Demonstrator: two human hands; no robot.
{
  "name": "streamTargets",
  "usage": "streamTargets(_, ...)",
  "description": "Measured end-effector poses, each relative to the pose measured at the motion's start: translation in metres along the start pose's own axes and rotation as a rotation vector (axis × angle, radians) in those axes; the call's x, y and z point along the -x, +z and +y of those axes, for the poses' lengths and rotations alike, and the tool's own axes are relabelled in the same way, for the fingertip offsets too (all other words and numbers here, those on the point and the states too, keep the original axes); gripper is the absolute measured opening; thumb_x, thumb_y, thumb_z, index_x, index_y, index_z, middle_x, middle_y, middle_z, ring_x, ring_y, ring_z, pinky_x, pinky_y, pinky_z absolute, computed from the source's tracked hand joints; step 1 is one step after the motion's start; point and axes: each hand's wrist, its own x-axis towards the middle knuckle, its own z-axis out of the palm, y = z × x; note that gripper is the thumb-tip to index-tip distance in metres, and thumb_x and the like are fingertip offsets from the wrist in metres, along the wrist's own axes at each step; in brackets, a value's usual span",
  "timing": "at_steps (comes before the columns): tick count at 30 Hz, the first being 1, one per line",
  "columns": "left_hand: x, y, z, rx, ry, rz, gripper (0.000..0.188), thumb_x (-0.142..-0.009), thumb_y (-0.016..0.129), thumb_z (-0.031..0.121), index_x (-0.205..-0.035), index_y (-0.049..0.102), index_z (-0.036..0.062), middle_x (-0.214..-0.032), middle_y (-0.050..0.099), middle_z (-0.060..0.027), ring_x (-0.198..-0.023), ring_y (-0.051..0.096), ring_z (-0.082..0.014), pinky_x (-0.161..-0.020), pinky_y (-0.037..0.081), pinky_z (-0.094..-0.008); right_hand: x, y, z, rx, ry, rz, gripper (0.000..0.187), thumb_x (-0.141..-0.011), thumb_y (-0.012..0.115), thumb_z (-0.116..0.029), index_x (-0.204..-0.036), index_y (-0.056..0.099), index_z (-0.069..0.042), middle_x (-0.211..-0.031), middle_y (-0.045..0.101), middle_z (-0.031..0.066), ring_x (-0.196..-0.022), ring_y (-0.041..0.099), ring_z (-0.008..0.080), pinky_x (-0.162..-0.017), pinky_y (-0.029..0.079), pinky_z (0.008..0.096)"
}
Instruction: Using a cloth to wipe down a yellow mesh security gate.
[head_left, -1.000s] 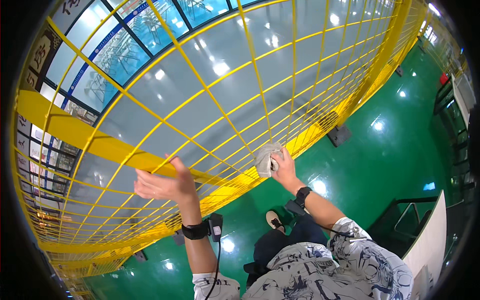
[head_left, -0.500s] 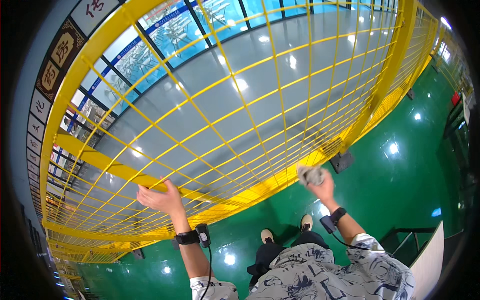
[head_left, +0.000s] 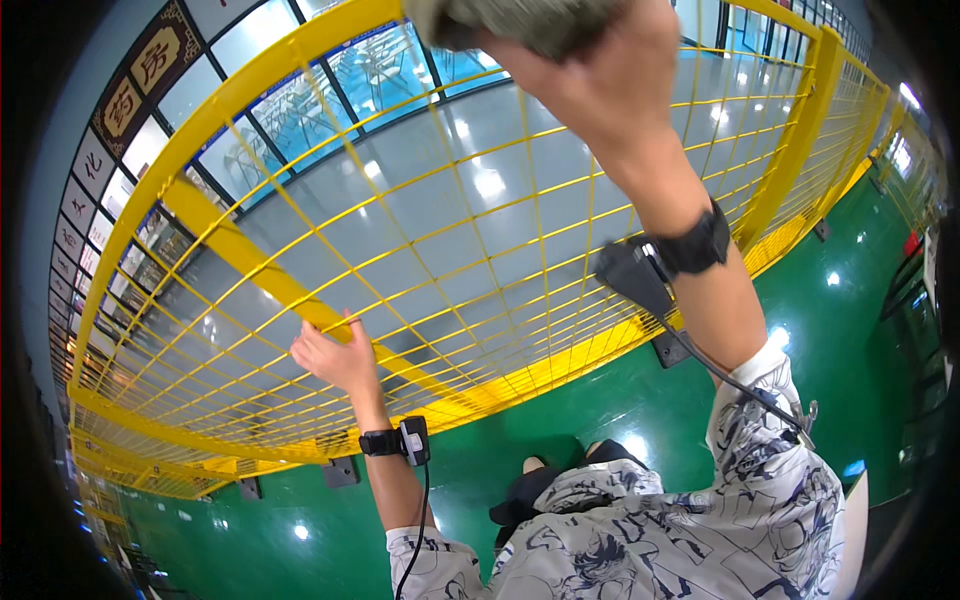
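A yellow wire mesh fence (head_left: 480, 205) stands in front of me, with a flat yellow post (head_left: 262, 272) slanting behind the mesh on the left. My left hand (head_left: 338, 354) is at the mesh beside this post, its fingers curled on the wires. High up and close to the view, my right hand (head_left: 625, 95) is closed round a crumpled grey cloth (head_left: 545, 22), at the fence's top rail (head_left: 345, 22). The upper part of the cloth is cut off by the picture edge. Each wrist wears a black strap with a small device and a cable.
Below the fence lies a shiny green floor (head_left: 560, 395); past it the floor is grey. Dark feet (head_left: 673, 348) hold the fence base. Glass partitions (head_left: 375, 65) with chairs behind them are at the back. A pale board edge (head_left: 853, 535) shows at lower right.
My right hand has swung up with the cloth from low by the fence base to the top rail. The left hand stays on the mesh; the view has shifted a little.
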Motion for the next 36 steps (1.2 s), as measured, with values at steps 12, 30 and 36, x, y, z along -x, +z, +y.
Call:
streamTargets(12,0.001,0.000,-0.011,0.104,-0.022,0.019,0.049,-0.071,0.076,0.024,-0.107,0.052,-0.0006,-0.093,0.057,-0.0130,-0.087,0.051,-0.0321,-0.092,0.037,-0.0473,0.122,0.007,-0.066,0.361,0.363,-0.371,0.062,-0.055,0.084,-0.023,-0.110,0.057,-0.019,-0.097,0.057,0.0134,-0.073,0.062,0.0365,-0.058,0.052,0.0436)
streamTargets(30,0.005,0.009,-0.012,-0.048,0.068,0.119,0.050,-0.073,0.075,0.026,-0.109,0.052,-0.0008,-0.094,0.053,-0.0138,-0.088,0.048,-0.0339,-0.085,0.036,-0.0464,0.371,-0.054,-0.131,0.256,0.830,-0.836,0.062,-0.052,0.075,-0.004,-0.110,0.057,-0.014,-0.105,0.051,0.0184,-0.082,0.060,0.0389,-0.064,0.051,0.0441)
streamTargets(36,0.006,0.009,-0.008,0.002,-0.020,0.043,0.050,-0.074,0.074,0.024,-0.111,0.051,-0.0014,-0.097,0.054,-0.0152,-0.094,0.048,-0.0351,-0.092,0.035,-0.0493,0.415,-0.077,-0.145,0.277,0.989,-1.001,0.052,-0.064,0.072,-0.014,-0.112,0.055,-0.016,-0.103,0.052,0.0191,-0.082,0.060,0.0392,-0.067,0.052,0.0457)
